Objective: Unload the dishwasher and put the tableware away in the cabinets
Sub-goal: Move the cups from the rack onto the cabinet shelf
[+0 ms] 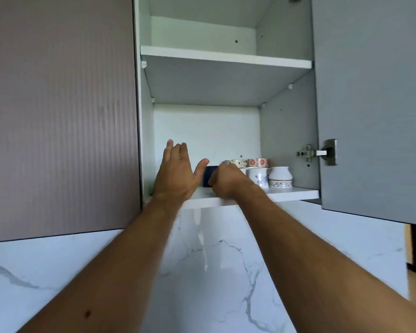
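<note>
Head view: cabinet's bottom shelf (pixel 296 193) with cups (pixel 257 177); right hand (pixel 226 180) grip around dark mug (pixel 208 175), left hand (pixel 178 174) wide.

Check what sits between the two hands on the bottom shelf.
In the head view, a dark mug stands between the open left hand and the curled right hand, which seems to grip it.

bare forearms, no sleeves, small dark mole on L forearm (pixel 87 314)

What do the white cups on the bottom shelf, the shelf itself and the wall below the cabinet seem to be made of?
White cups: probably glazed ceramic, with glossy white sides and printed floral bands.
Bottom shelf: likely laminated board, with a flat, smooth white face and a square edge.
Wall: marble or a marble-look panel, white with grey veins and a slight sheen.
</note>
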`<state>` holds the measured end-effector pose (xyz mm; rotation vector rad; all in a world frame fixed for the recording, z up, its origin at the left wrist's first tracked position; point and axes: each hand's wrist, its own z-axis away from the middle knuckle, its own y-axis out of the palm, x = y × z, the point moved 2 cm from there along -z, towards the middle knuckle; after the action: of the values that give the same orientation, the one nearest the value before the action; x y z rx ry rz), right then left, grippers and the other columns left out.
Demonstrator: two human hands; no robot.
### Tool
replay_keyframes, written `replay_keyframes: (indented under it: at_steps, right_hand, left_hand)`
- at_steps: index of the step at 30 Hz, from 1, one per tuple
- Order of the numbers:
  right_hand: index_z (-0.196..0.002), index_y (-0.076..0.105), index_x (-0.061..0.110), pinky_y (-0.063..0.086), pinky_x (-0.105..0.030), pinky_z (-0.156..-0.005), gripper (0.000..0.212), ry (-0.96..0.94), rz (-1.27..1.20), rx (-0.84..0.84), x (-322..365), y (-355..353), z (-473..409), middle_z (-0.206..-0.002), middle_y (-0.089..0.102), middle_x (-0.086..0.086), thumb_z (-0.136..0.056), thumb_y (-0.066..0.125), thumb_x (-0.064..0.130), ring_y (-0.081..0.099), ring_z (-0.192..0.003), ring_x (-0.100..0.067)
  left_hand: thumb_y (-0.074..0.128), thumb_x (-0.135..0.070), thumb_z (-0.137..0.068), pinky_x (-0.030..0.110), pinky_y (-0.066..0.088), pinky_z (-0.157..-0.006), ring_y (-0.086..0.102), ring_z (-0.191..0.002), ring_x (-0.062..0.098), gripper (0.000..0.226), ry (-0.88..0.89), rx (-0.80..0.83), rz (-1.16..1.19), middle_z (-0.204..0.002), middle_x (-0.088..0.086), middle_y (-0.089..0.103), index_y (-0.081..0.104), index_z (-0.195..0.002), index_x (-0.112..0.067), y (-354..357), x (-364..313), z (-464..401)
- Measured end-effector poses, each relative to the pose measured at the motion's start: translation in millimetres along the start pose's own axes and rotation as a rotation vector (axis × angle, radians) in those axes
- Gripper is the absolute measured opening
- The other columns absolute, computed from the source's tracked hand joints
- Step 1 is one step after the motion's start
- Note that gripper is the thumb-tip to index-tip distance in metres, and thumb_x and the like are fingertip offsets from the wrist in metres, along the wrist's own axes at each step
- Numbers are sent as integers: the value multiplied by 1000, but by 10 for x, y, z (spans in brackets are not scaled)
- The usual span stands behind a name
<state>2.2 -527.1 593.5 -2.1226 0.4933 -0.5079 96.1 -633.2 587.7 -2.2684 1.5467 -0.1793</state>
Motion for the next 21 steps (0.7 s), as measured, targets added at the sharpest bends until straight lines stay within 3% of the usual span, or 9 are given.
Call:
replay_keyframes:
  at_steps: [2, 5, 7, 9, 11, 13, 15, 17, 21]
  right_hand:
    - [-94, 69, 12, 47, -29, -82, 22, 23, -1, -81, -124, -123, 239, -98, 64, -11, -85, 49, 14, 57, -98, -29]
    - [-113, 66, 15, 51, -38, -91, 40, 65, -10, -208, -304, -314, 556, -113, 67, -15, -80, 47, 27, 60, -108, -35]
    - [-128, 57, 11, 47, -38, -98, 43, 72, 52, -238, -414, -398, 750, -133, 58, -15, -86, 53, 21, 55, -120, -33]
    - [-147, 39, 10, 35, -39, -113, 56, 67, 97, -259, -534, -422, 983, -157, 33, -13, -96, 53, 28, 36, -141, -30]
    - [-156, 19, 10, 16, -38, -121, 73, 46, 126, -273, -633, -414, 1200, -165, 10, -9, -100, 43, 50, 12, -151, -27]
    - [-158, 10, 11, 6, -34, -122, 84, 43, 137, -310, -711, -400, 1419, -166, 1, -7, -97, 34, 63, 0, -152, -23]
    - [-158, 9, 12, 4, -34, -122, 87, 47, 158, -358, -783, -383, 1654, -166, 0, -7, -95, 31, 67, -1, -152, -22]
    - [-158, 10, 11, 5, -36, -123, 88, 56, 204, -361, -872, -316, 1897, -165, 1, -8, -94, 30, 69, 0, -152, -23]
    - [-156, 18, 6, 7, -37, -123, 91, 93, 282, -299, -1123, -113, 2415, -164, 10, -12, -92, 22, 72, 4, -152, -26]
  left_hand:
    - [26, -61, -97, 39, 21, -121, 19, -149, 27, 79, 95, -34, 9, -148, 13, 44, 39, -145, 0, -68, -80, 68]
    - [34, -48, -102, 43, 26, -119, 35, -143, 26, 59, 260, -214, 58, -141, 9, 54, 52, -138, -5, -228, -241, 240]
    - [43, -38, -104, 44, 33, -113, 47, -135, 23, 43, 366, -367, 94, -131, 3, 64, 63, -129, -10, -304, -323, 433]
    - [46, -37, -104, 43, 38, -109, 58, -125, 18, 37, 426, -425, 97, -118, -2, 71, 68, -122, -15, -305, -394, 679]
    - [48, -35, -102, 40, 39, -106, 64, -115, 15, 34, 428, -411, 102, -107, -3, 74, 68, -122, -16, -260, -467, 906]
    - [52, -17, -98, 38, 37, -107, 66, -110, 15, 33, 397, -375, 154, -103, -1, 75, 63, -129, -15, -244, -573, 1098]
    - [50, 2, -85, 38, 36, -108, 64, -113, 18, 55, 355, -317, 186, -110, 4, 73, 56, -136, -16, -247, -714, 1274]
    - [48, 5, -79, 39, 34, -111, 56, -126, 20, 66, 341, -245, 191, -124, 6, 67, 51, -141, -16, -256, -861, 1470]
    - [37, -5, -85, 41, 30, -115, 41, -140, 21, 60, 319, -75, 209, -141, -1, 56, 47, -143, -16, -147, -1091, 1981]
